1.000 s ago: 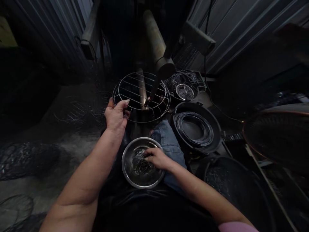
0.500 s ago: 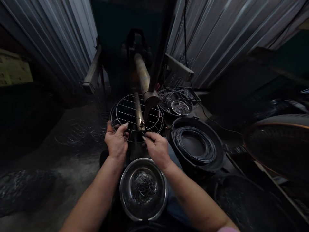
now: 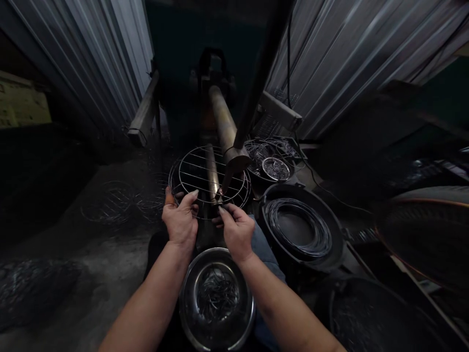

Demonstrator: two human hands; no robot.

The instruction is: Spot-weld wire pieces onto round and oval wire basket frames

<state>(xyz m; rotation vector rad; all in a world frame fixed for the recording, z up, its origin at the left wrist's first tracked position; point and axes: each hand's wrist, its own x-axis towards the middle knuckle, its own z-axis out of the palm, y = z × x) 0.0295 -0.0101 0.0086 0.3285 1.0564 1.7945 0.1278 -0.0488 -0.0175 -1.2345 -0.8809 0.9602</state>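
A round wire rack (image 3: 205,171) sits on a machine arm just ahead of me, under a pointed metal tip (image 3: 230,168). My left hand (image 3: 180,218) grips the rack's near rim, fingers curled over the wire. At the rim's near right side my right hand (image 3: 236,229) is pinched closed; what it holds is too small to make out. A steel bowl (image 3: 217,299) of short bent wire pieces rests on my lap, below both hands.
A black pan (image 3: 302,227) holding coiled wire rings lies to the right, a smaller bowl of wires (image 3: 274,168) behind it. Another dark tub (image 3: 366,313) is at lower right. Finished wire racks (image 3: 110,200) lie on the floor at left. Corrugated metal walls stand on both sides.
My right hand left the steel bowl and rose to the rack's near rim beside my left hand. The view tilted up; my left hand kept its grip.
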